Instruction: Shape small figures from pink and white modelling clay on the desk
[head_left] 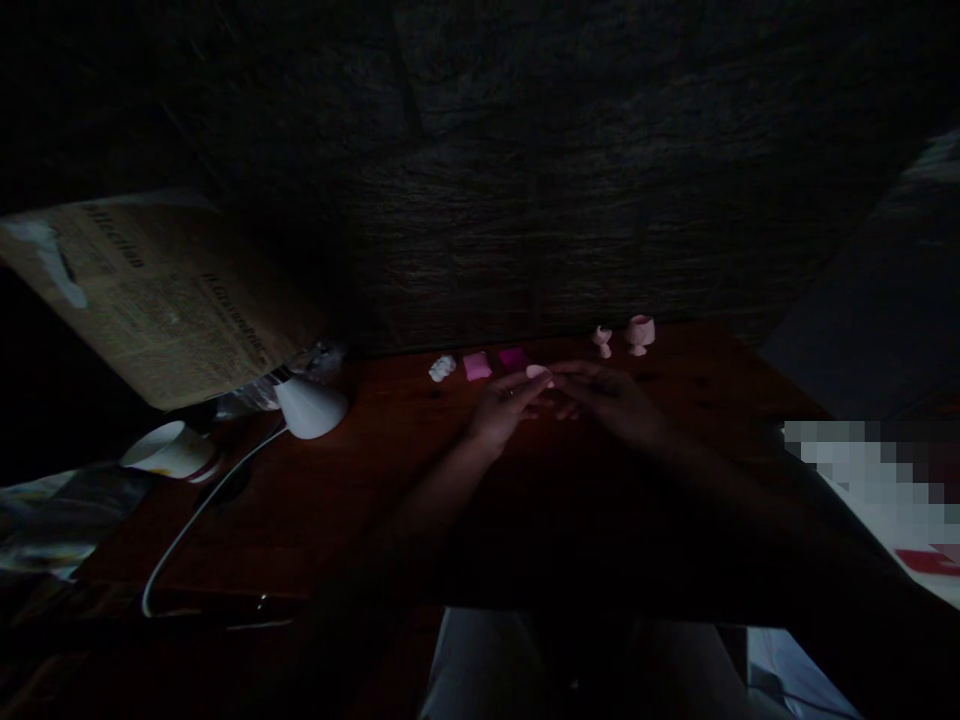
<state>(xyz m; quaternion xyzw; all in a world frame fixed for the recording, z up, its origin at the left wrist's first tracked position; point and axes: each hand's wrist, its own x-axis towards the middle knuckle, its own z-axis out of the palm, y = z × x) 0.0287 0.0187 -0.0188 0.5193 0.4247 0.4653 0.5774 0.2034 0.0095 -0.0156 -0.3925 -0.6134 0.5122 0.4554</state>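
Observation:
My left hand [501, 408] and my right hand [611, 400] meet above the wooden table. Their fingertips pinch a small, pale pink piece of clay [538, 372] that looks flat and rounded. Just behind them lie a magenta clay block [514, 357], a pink clay block [477, 366] and a white lump [442, 368]. Beyond my right hand stand two small pink goblet shapes, a smaller one [602, 341] and a larger one [640, 335]. Dim light hides the exact finger contacts.
A white cone-shaped lamp [311, 408] with a white cable rests on the left of the table [360, 490]. Near it are a white cup-like container [172, 452] and a printed cardboard box [150, 290]. A dark textured wall [525, 200] rises behind.

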